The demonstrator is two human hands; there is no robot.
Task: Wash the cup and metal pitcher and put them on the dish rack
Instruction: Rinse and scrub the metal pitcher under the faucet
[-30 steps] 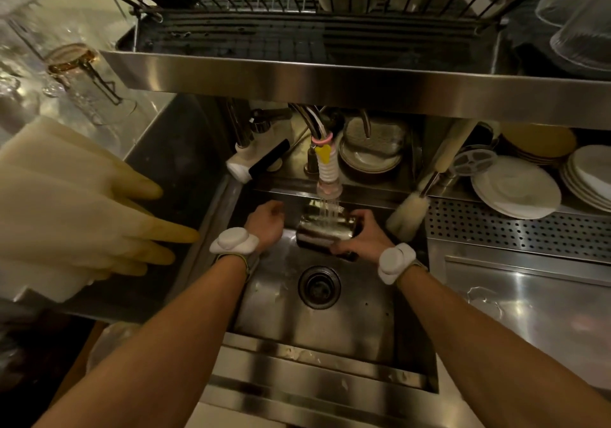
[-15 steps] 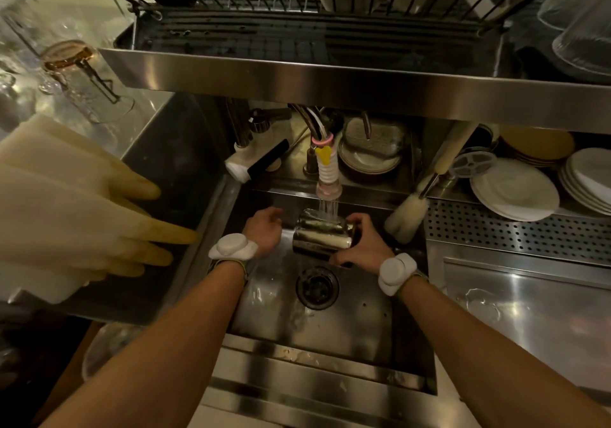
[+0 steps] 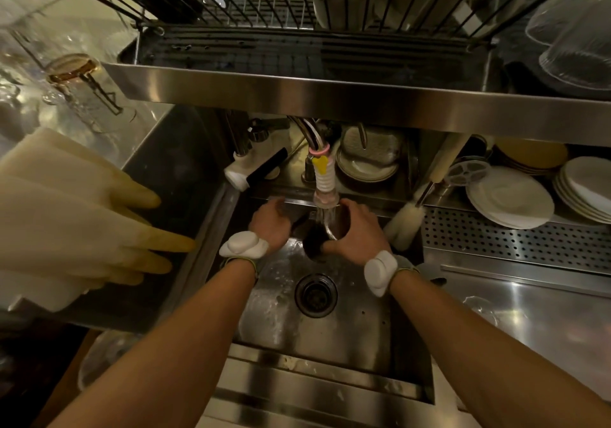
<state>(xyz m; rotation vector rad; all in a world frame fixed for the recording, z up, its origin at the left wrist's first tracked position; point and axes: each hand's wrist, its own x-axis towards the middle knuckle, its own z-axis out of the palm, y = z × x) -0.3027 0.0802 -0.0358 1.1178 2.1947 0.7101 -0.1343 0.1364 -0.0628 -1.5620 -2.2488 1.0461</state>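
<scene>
Head view: a wire dish rack (image 3: 297, 14) stands on a steel shelf (image 3: 330, 97) that overhangs the back of the sink (image 3: 330, 355). Pale rubber gloves (image 3: 82, 222) lie beyond the sink's left edge, their fingers pointing toward the basin. Stacks of white plates (image 3: 509, 196) sit beyond its right edge, under the shelf.

The right grip (image 3: 358, 229), a bare hand, is near the sink's back edge, with fingers and thumb curled round the metal pitcher (image 3: 317, 239). The pitcher is held clear of the basin floor and tilted, its mouth under the tap (image 3: 324, 183), and water is running into it. The left grip (image 3: 269, 226) is just beside the pitcher's left side with its fingers curled. I cannot tell whether it holds or only touches the pitcher. Each wrist wears a white band (image 3: 243, 244).

A bottle brush (image 3: 405, 226) leans at the sink's back right corner, just beside the right grip. The drain (image 3: 315, 295) sits mid-basin, on the near side of the pitcher.
</scene>
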